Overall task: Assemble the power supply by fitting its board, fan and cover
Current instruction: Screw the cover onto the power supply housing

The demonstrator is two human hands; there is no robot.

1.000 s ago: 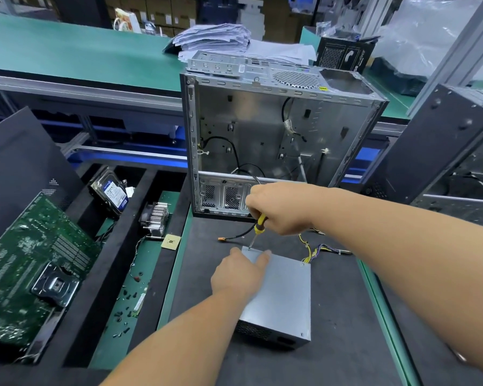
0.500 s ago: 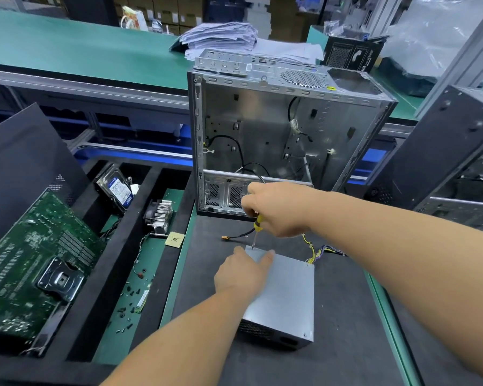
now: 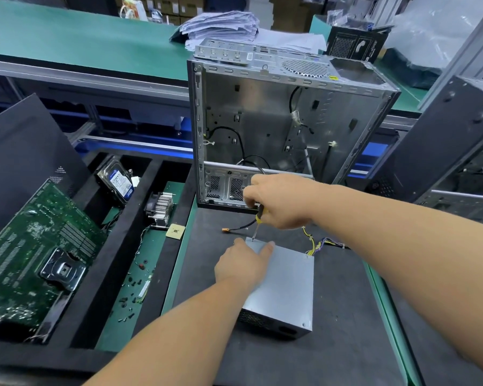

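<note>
since the earlier frame, little has shifted: my right hand [image 3: 280,201] still grips the screwdriver [image 3: 258,218] with curled fingers, and its tip still meets the far left corner of the power supply [image 3: 282,285]. my left hand [image 3: 241,264] still presses on the same corner of the cover, fingers straight, with the forefinger and thumb spread either side of the screwdriver tip.

the power supply lies flat on the dark mat [image 3: 332,344], cover upward, just in front of the open computer case [image 3: 276,129]. its yellow and purple wires [image 3: 318,243] run out from the far right corner. a black cable with an orange plug [image 3: 226,230] lies on the mat between the case and the power supply.

to the left, a black foam tray [image 3: 140,246] holds a green motherboard [image 3: 34,252], a hard drive [image 3: 117,179], a heatsink with fan [image 3: 161,207] and a processor chip [image 3: 175,232]. loose screws [image 3: 127,299] lie scattered on the green strip in the tray. a stack of papers [image 3: 221,26] rests on the green bench behind the case.
</note>
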